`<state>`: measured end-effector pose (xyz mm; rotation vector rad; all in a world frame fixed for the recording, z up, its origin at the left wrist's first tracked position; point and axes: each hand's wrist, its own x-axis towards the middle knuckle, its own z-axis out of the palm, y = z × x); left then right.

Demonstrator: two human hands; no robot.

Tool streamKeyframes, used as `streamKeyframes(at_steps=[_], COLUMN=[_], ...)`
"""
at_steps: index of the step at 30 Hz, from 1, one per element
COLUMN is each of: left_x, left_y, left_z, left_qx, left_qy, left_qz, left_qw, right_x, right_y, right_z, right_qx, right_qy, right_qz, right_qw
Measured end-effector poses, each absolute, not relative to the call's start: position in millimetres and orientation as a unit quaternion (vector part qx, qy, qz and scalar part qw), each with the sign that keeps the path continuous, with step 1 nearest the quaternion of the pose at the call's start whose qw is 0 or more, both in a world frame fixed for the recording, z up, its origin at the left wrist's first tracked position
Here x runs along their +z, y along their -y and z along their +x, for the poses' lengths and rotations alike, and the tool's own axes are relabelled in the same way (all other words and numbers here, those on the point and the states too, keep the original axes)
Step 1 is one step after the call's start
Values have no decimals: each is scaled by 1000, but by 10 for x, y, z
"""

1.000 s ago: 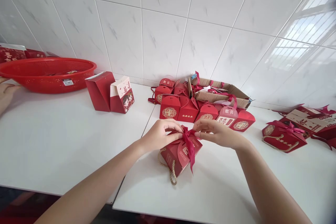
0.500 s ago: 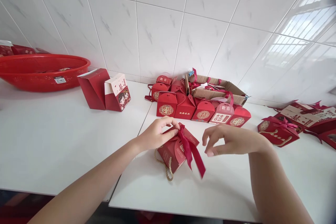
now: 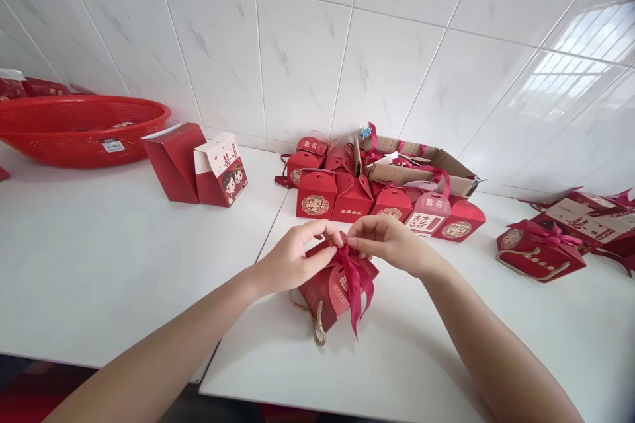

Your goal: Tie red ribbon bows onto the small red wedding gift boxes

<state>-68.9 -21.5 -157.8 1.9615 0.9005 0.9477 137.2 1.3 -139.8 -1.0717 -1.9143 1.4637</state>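
Observation:
A red gift box (image 3: 322, 294) with a rope handle (image 3: 317, 327) sits on the white table in front of me. On its top is a dark red ribbon (image 3: 353, 287), gathered at a knot, its tails hanging down over the front. My left hand (image 3: 302, 252) pinches the ribbon at the left of the knot. From the other side, my right hand (image 3: 391, 243) pinches the ribbon beside it, the fingertips of both hands nearly touching. The knot itself is partly hidden by fingers.
Several red boxes (image 3: 352, 198) stand in a row behind, before a cardboard tray (image 3: 421, 178) of ribbons. Two boxes (image 3: 221, 172) and a red plastic basket (image 3: 94, 139) are at left. A ribboned box (image 3: 540, 254) sits at right. A tiled wall (image 3: 302, 46) closes the back.
My right hand has moved left from beside the box and now pinches the ribbon at the knot. The ribbon tails hang differently. My left hand stays at the knot.

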Motion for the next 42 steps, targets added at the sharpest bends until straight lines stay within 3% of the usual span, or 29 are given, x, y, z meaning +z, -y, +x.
streamKeyframes(at_steps=[6, 15, 22, 28, 42], left_x=[-1553, -1553, -1552, -1531, -1579], left_y=[231, 195, 199, 193, 201], left_z=[-705, -756, -776, -782, -719], left_qx=[356, 346, 340, 343, 373], left_qy=[-374, -388, -383, -375, -343], left_qz=[767, 767, 776, 784, 810], left_qw=[381, 375, 369, 357, 296], right_x=[-1382, -1295, -1299, -1274, -1465], right_y=[44, 205, 226, 233, 261], right_z=[1423, 1466, 1537, 1555, 1273], right_qx=[542, 308, 229, 231, 355], right_qy=[716, 860, 908, 889, 743], right_qz=[-358, -334, -291, -333, -419], right_qw=[255, 233, 196, 216, 382])
